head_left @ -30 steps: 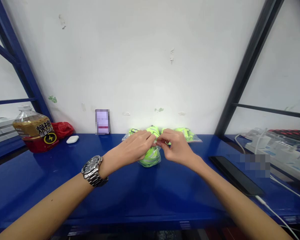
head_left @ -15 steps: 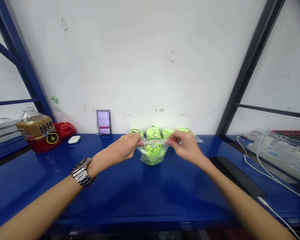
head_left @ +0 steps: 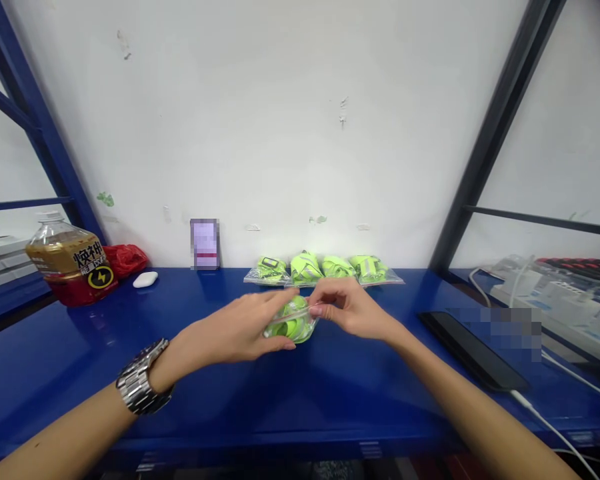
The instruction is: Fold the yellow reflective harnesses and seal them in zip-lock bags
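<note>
On the blue table [head_left: 190, 393], my left grip [head_left: 235, 330] cups a clear plastic bag [head_left: 291, 313] of neon-green fabric [head_left: 293, 328] while my right grip [head_left: 347, 308] pinches its top edge.

Five bagged neon-yellow bundles [head_left: 305, 268], one left hand [head_left: 233, 330], one right hand [head_left: 347, 307]
Four bundles in a row, one between the hands; one plastic bottle [head_left: 70, 270], one red plastic bag [head_left: 125, 260], one white oval case [head_left: 145, 279], one phone [head_left: 473, 350], one wristwatch [head_left: 143, 377], one power strip [head_left: 555, 313]
</note>
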The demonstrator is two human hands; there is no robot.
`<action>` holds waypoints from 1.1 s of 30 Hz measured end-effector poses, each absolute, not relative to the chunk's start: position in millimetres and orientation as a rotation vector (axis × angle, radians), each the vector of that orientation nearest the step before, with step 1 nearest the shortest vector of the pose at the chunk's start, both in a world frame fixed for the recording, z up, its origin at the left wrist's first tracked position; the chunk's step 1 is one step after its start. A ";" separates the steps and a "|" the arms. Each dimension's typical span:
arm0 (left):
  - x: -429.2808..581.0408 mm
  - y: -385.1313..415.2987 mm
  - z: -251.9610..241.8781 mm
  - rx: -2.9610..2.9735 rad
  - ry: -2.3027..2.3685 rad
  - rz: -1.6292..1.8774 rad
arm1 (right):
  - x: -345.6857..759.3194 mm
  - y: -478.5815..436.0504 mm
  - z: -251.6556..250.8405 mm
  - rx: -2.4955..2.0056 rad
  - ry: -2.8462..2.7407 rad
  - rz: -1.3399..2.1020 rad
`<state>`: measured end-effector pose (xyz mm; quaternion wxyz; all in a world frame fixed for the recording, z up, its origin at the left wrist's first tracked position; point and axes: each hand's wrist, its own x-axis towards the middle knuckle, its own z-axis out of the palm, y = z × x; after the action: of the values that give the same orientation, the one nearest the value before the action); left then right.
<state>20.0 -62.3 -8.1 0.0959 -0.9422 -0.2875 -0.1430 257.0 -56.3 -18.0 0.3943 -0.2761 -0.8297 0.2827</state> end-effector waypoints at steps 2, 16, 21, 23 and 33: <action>14.8 -74.7 -14.4 -2.814 -0.862 -0.278 | 251.3 -53.0 -19.5 -0.657 -2.120 0.842; -61.5 -58.1 -68.3 -2.112 -1.131 -0.103 | 173.2 39.3 -67.8 -1.348 -2.369 -0.555; -82.9 -1.1 -78.0 -2.240 -1.209 -0.260 | 151.8 53.1 -61.3 -1.416 -2.326 -0.445; -88.1 17.7 -79.1 -2.279 -1.216 -0.276 | 156.8 52.0 -51.3 -1.451 -2.267 -0.384; -74.1 88.9 -91.0 -2.353 -1.455 -0.334 | 227.3 -5.7 -25.5 -0.976 -2.092 0.966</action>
<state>-74.1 88.9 -91.0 0.1763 -0.8311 -0.5140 -0.1180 227.3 -5.7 -25.5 0.3139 -0.3703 -0.7937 0.3665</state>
